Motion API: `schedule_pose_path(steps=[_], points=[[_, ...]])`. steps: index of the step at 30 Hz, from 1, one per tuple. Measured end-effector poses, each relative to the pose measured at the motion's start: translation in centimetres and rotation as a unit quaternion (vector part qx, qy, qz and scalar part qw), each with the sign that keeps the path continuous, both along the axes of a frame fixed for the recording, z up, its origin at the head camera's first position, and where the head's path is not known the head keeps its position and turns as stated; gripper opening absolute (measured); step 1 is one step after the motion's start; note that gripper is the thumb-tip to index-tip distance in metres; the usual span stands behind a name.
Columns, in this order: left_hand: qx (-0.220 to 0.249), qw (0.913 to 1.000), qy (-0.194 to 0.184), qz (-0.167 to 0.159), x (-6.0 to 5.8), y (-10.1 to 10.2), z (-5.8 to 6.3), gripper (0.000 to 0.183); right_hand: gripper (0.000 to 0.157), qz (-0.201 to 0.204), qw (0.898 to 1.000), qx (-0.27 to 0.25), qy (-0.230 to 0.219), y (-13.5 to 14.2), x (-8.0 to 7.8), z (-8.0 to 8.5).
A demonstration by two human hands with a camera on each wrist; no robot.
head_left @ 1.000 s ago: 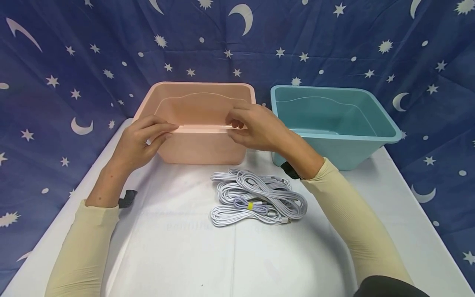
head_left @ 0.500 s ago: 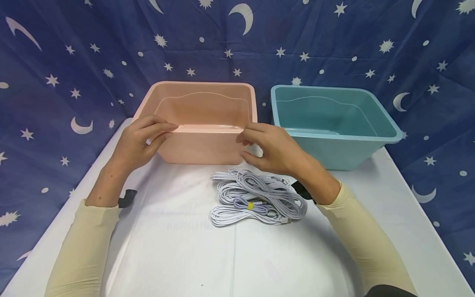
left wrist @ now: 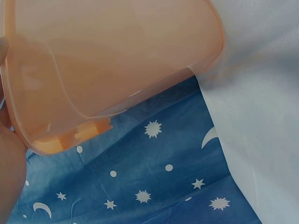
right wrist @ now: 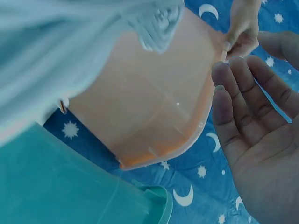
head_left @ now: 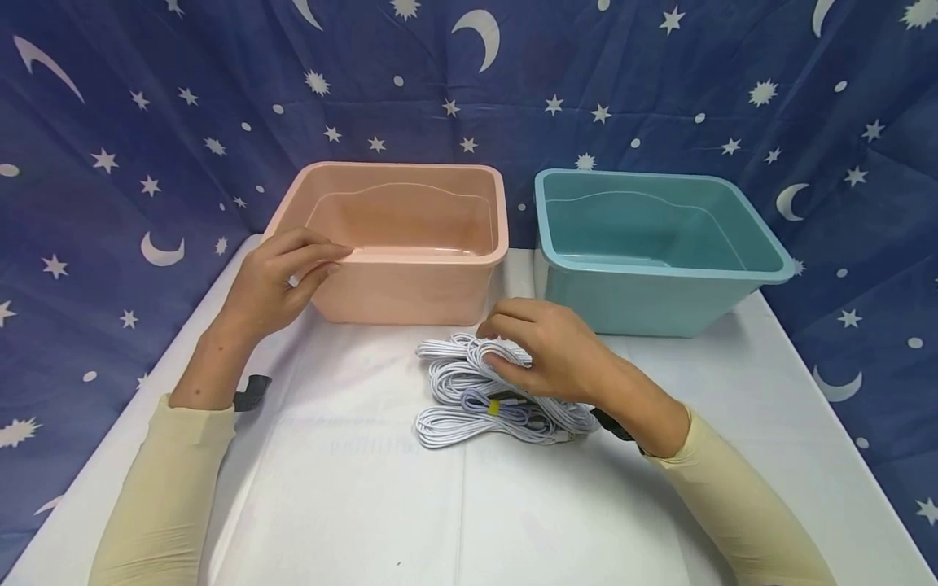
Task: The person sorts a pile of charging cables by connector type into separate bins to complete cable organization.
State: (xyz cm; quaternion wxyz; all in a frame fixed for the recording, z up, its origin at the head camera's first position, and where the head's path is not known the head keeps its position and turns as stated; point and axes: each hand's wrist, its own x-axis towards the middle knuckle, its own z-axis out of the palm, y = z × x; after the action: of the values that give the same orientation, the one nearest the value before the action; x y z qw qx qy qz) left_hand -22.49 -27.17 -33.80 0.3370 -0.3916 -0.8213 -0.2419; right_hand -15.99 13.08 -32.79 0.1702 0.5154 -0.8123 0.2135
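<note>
My left hand (head_left: 273, 281) pinches the near rim of the peach plastic bin (head_left: 406, 295) at its left part, thumb outside and fingertips over the edge. Just above a pile of coiled white cables (head_left: 458, 431) hovers my right hand (head_left: 553, 352), fingers loosely bent. The right wrist view shows nothing between the fingers of that hand (right wrist: 261, 135), with the blurred cables (right wrist: 70, 51) close to the camera. A short lilac cable (head_left: 476, 400) with a yellow tie lies on the pile, partly beneath the hand. In the left wrist view the peach bin's side (left wrist: 117, 56) fills the top.
A teal bin (head_left: 645, 303) stands right of the peach one, with a narrow gap between. Both sit at the back of a white-covered table (head_left: 352, 505). Behind and at the sides hangs a blue curtain (head_left: 410, 81) with moons and stars.
My right hand has come away from the peach bin's front rim and moved toward me, down over the cable pile. The left hand stays at the rim.
</note>
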Motion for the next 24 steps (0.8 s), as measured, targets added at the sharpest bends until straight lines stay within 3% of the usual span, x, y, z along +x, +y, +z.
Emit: schedule_pose_path(steps=[12,24], points=[[0.003,1.0000,0.003,-0.002,0.1,0.0,0.0,0.037,0.021,0.014,0.999,0.021,0.034,0.1,2.9,-2.9],[0.002,1.0000,-0.002,0.000,0.2,0.0,0.0,0.037,0.025,-0.006,0.996,0.069,0.051,-0.2,3.8,-4.9]])
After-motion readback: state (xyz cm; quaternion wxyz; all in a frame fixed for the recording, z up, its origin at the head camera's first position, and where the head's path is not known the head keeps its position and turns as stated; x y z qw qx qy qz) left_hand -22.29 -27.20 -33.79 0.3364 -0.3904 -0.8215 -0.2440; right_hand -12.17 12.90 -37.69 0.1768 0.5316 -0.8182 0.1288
